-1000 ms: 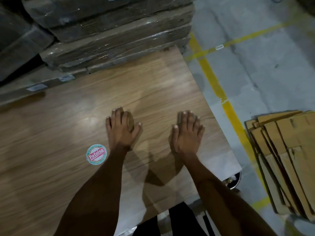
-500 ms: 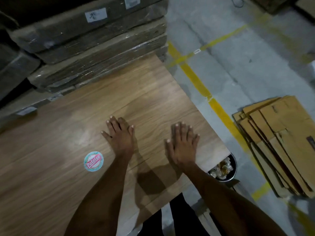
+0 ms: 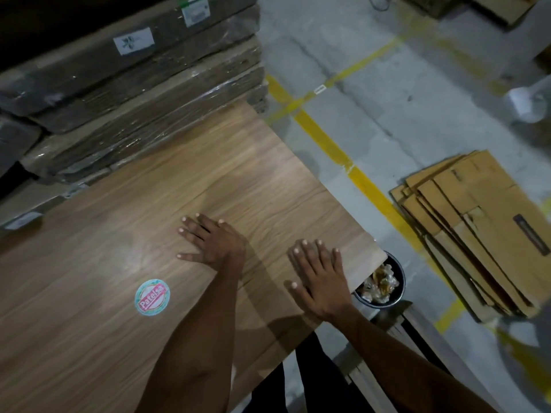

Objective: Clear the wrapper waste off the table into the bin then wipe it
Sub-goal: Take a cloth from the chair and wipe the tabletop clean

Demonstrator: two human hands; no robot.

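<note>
Left hand: my left hand lies flat on the table, fingers straight and spread, grasping nothing. I judge it is laid palm-down so the whole palm can sweep or brace on the wood.

Right hand: my right hand is also flat and released, fingers straight, nothing in it. Its little-finger side sits just beside the table's right edge, which suits pushing anything off that edge.

Bin: the dark round bin stands on the floor just beyond and below my right fingers, partly tucked under the table corner. I take it to be parked there so waste drops straight in.

Wrapper waste: crumpled wrappers are visible inside the bin, just to the right of my right hand. I see no loose wrapper on the wood around either set of fingers.

Sticker: a round sticker lies flat on the top, to the left of my left wrist, well apart from the fingertips. It looks stuck down rather than loose.

Cloth: none shows near either hand, so I cannot tell what the wipe would be done with.

Stage: clearing looks done by my judgement; wiping seems the step in hand, with bare palms.

Beyond the fingertips: wrapped stacked boards butt the table's far edge; flattened cardboard lies on the floor past the bin.
</note>
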